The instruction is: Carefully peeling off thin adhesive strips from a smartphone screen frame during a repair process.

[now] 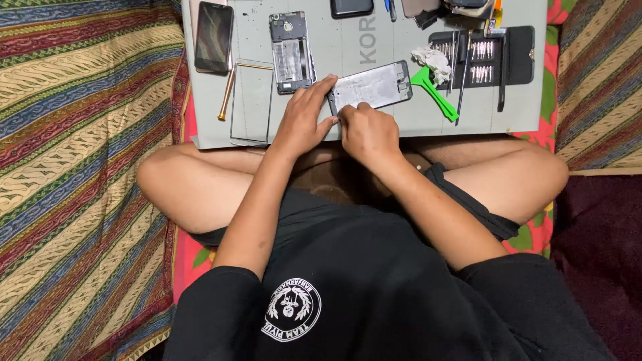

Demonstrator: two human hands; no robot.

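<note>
Near end of the phone frame (374, 85) hidden under your right hand (366, 132), dark device (351, 7) beyond your hands cut by the top edge, screwdriver bits (483, 63) too small to tell.

Black T-shirt (374, 294) (white round emblem), black shorts (468, 207)

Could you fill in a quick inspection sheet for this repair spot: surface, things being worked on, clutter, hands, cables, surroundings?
Surface: grey work mat lying in front of the person's crossed legs.
Job's things: opened phone frame, lying flat on the mat, both hands at its near end.
Clutter: black phone; second opened phone body; clear glass panel; brass-coloured rod; green pry tool; black screwdriver bit case; crumpled white cloth.
Hands: left hand rests on the frame's end; right hand is closed beside it; whether it holds a tool cannot be told.
Cables: nothing seen.
Surroundings: striped patterned cloth on both sides.
</note>
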